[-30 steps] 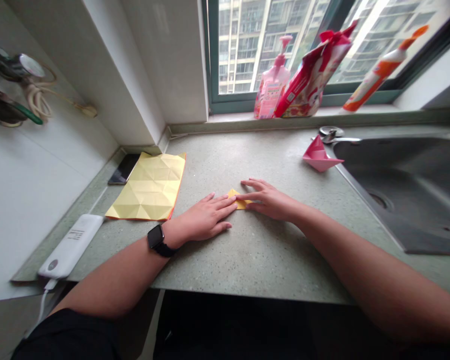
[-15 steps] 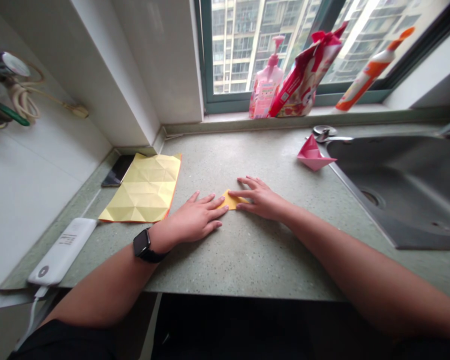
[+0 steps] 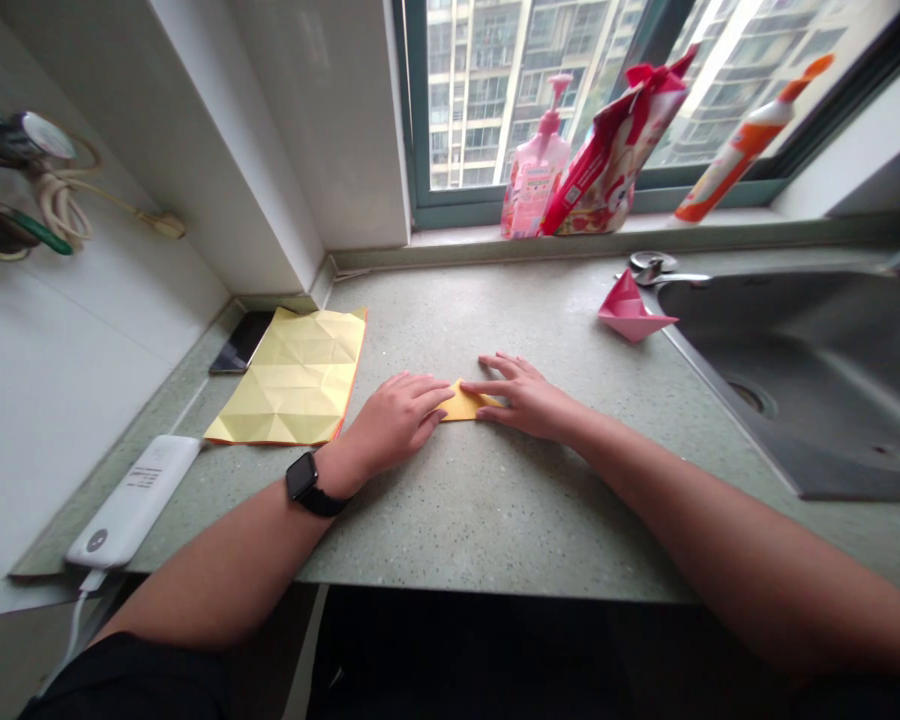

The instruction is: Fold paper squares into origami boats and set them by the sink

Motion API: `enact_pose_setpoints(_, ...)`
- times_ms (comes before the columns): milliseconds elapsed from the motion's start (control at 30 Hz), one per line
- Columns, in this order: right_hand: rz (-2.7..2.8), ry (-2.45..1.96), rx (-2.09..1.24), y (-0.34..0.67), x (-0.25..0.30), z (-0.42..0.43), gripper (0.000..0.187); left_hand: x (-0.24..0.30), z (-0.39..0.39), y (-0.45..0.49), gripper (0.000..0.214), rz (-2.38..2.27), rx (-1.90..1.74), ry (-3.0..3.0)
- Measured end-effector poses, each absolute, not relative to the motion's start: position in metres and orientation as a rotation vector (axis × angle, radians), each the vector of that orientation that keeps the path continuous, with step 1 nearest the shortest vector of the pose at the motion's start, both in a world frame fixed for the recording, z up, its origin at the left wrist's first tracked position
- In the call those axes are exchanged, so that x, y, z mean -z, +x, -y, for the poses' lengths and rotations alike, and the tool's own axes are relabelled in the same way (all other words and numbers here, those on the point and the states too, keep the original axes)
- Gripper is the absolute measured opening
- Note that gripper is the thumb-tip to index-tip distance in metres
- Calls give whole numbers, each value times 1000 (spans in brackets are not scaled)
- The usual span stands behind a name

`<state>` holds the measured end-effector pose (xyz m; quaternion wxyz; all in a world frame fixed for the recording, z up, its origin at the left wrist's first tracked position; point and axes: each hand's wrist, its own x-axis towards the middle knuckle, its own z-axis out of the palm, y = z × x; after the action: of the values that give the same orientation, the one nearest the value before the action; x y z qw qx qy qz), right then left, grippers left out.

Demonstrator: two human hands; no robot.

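Observation:
A small folded yellow paper (image 3: 463,404) lies on the speckled green counter (image 3: 495,500) between my hands. My left hand (image 3: 394,418), with a black watch on its wrist, has its fingers bent and held together, the tips gripping the paper's left edge. Opposite it, my right hand (image 3: 526,395) lies flat with the fingers stretched out and spread. Its fingertips press on the paper's right part, and most of the paper is hidden under the two hands.
A large creased yellow sheet (image 3: 292,377) lies to the left, partly over a dark phone (image 3: 238,344). A white power bank (image 3: 133,502) sits at the left edge. A pink paper boat (image 3: 633,311) stands beside the steel sink (image 3: 810,380). Bottles and a red pouch (image 3: 607,150) line the sill.
My left hand's fingers have gone from flat and stretched to bent, drawing in on the paper's left edge. My right hand has stayed pressed on the paper.

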<state>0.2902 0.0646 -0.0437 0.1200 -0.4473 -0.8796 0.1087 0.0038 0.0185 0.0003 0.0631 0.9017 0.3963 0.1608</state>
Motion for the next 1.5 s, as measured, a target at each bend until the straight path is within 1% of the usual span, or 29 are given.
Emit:
enact_pose_setpoints(67, 2559, -1302, -311, 290, 45, -65, 53, 9, -23, 14, 44, -1267, -503, 2699)
enact_pose_setpoints(133, 2550, -1306, -305, 290, 46, -64, 53, 16, -26, 22, 49, -1302, -412, 2687)
enact_pose_setpoints(300, 2532, -1325, -280, 287, 45, -63, 55, 23, -30, 28, 54, -1349, -287, 2632)
enact_pose_setpoints(600, 2494, -1348, -256, 280, 45, -62, 57, 21, -31, 25, 57, -1368, -309, 2577)
enact_pose_setpoints(767, 2520, -1333, -273, 284, 47, -64, 56, 19, -31, 22, 57, -1387, -199, 2578)
enact_pose_setpoints(1000, 2565, -1290, -393, 307, 46, -70, 55, 19, -35, 10, 55, -1395, -75, 2581)
enact_pose_setpoints(1067, 2567, -1279, -421, 313, 45, -71, 58, 19, -36, 8, 55, -1377, -63, 2581)
enact_pose_setpoints(1200, 2551, -1292, -514, 326, 44, -74, 73, 19, -37, 7, 56, -1364, -34, 2575)
enact_pose_setpoints(1267, 2538, -1280, -575, 334, 43, -78, 76, 20, -37, 7, 56, -1365, -37, 2578)
enact_pose_setpoints(1400, 2508, -1268, -656, 347, 34, -84, 69, 23, -37, 7, 57, -1352, -71, 2589)
enact_pose_setpoints(1500, 2417, -1284, -607, 343, 26, -82, 55, 24, -38, 7, 57, -1351, -63, 2581)
